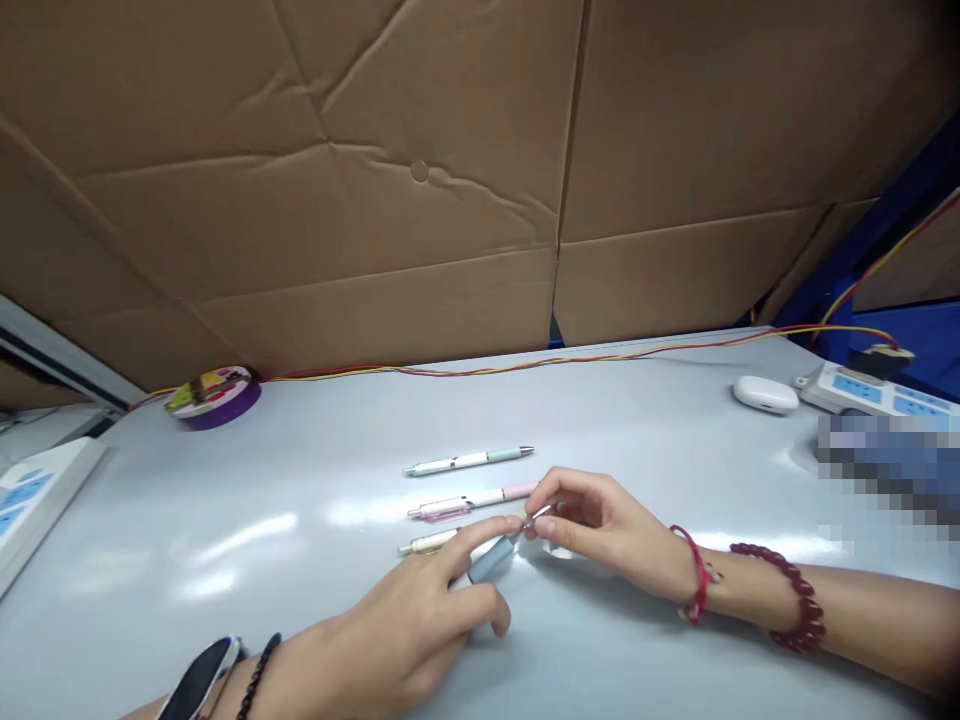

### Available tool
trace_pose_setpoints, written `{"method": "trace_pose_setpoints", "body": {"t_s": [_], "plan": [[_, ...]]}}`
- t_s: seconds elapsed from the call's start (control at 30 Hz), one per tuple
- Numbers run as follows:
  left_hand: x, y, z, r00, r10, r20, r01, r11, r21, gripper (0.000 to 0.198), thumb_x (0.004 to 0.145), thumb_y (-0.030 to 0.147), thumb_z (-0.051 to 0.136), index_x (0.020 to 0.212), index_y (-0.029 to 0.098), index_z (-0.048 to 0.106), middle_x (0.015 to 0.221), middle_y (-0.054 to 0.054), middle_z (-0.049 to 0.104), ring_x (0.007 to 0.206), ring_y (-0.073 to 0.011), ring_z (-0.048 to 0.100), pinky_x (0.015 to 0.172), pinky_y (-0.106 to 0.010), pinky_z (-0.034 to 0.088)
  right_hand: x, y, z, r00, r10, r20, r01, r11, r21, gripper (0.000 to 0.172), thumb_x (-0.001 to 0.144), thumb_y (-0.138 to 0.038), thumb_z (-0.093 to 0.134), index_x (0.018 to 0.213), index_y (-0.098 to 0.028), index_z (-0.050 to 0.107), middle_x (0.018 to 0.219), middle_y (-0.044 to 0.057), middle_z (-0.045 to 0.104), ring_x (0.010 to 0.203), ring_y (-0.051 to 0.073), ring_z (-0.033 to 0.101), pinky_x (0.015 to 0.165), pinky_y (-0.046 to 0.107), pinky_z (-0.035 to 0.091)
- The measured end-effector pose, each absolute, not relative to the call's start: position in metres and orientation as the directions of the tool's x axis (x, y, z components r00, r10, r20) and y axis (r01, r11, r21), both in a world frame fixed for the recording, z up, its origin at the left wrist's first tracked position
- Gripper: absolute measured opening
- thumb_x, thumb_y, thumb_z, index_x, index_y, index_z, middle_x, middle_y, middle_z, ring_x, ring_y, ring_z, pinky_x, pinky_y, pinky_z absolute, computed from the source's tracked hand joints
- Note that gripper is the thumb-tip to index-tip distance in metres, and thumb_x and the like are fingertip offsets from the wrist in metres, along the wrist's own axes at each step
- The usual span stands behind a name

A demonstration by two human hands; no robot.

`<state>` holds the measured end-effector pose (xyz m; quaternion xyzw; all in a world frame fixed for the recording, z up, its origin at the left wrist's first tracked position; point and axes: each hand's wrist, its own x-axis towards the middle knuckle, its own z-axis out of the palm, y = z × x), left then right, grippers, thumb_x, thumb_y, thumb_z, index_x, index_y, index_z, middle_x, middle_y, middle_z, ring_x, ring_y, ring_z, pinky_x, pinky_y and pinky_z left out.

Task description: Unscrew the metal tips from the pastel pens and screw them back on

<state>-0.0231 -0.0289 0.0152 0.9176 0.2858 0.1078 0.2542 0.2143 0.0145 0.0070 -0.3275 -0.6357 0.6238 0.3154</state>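
My left hand [435,610] is closed around a pen [491,560] with a light blue grip section, tilted up to the right. The thumb and fingers of my right hand [581,515] pinch a small silver pen tip [531,521] at the pen's front end; whether it is attached or apart I cannot make out. Beyond my hands lie a light blue and white pen [469,461] and a pink and white pen [472,502]. A cream-coloured pen [429,543] is nearest, its right part hidden behind my left hand.
A round purple tin or box [217,400] sits at the back left. White power strips [862,388] [45,500] stand on both sides, with a white earphone case [765,394] at right. Thin red and yellow wires [465,372] run along the table's back edge, before a cardboard wall [450,230].
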Motion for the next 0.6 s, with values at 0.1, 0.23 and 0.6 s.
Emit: {"method": "trace_pose_setpoints", "body": {"t_s": [0.1,0.23,0.6], "plan": [[-0.0233,-0.0297,0.0161,0.814,0.577,0.060,0.470,-0.717,0.515,0.046,0.063,-0.004,0.038,0.098,0.026,0.044,0.149,-0.002,0.016,0.093,-0.0201,0.055,0.071,-0.030,0.044,0.2130,0.0143,0.0065,-0.583,0.812,-0.003,0.018,0.009,-1.000,0.016,0.085,-0.033,0.062,0.087,-0.017,0.058,0.083,0.002,0.061,0.075,0.013,0.056,0.065,0.023,0.043],[-0.0230,-0.0297,0.0180,0.821,0.566,0.075,0.460,-0.734,0.499,0.043,0.064,-0.002,0.038,0.097,0.025,0.044,0.146,-0.001,0.018,0.084,-0.0168,0.053,0.066,-0.027,0.041,0.2121,0.0133,0.0055,-0.618,0.786,0.000,0.039,0.031,-0.999,0.014,0.084,-0.030,0.063,0.085,-0.017,0.058,0.077,0.000,0.061,0.071,0.011,0.055,0.065,0.022,0.042],[-0.0198,-0.0268,0.0227,0.833,0.545,0.092,0.382,-0.687,0.618,0.034,0.064,0.007,0.045,0.093,0.024,0.046,0.131,-0.002,0.032,0.073,-0.0136,0.051,0.070,-0.029,0.042,0.2134,0.0063,0.0033,-0.617,0.767,0.174,0.122,0.312,-0.942,0.008,0.085,-0.026,0.062,0.085,-0.017,0.064,0.080,0.001,0.065,0.067,0.011,0.056,0.065,0.022,0.046]]}}
